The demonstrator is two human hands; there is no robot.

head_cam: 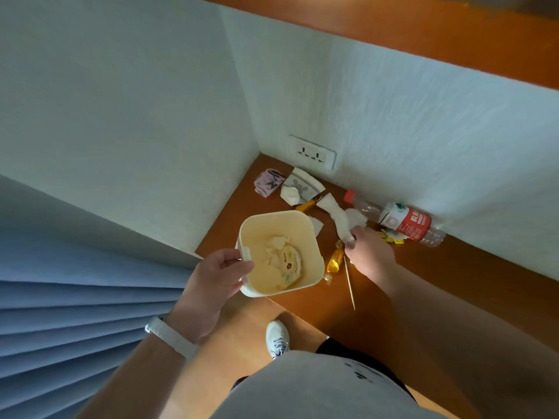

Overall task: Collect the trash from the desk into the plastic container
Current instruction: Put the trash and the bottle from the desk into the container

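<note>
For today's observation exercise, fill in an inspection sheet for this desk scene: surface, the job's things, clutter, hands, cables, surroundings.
Surface: brown wooden desk set in a wall corner.
Job's things: cream plastic container holding crumpled paper and a wrapper; white tissue; plastic bottle lying by the wall; yellow candy wrapper; wooden skewer; pink wrapper.
Clutter: small yellow scraps near the bottle, a paper cup piece in the corner.
Hands: left hand grips the container's rim; right hand pinches the tissue.
Cables: nothing seen.
Surroundings: wall socket, blue pleated curtain, white shoe on the floor.
</note>
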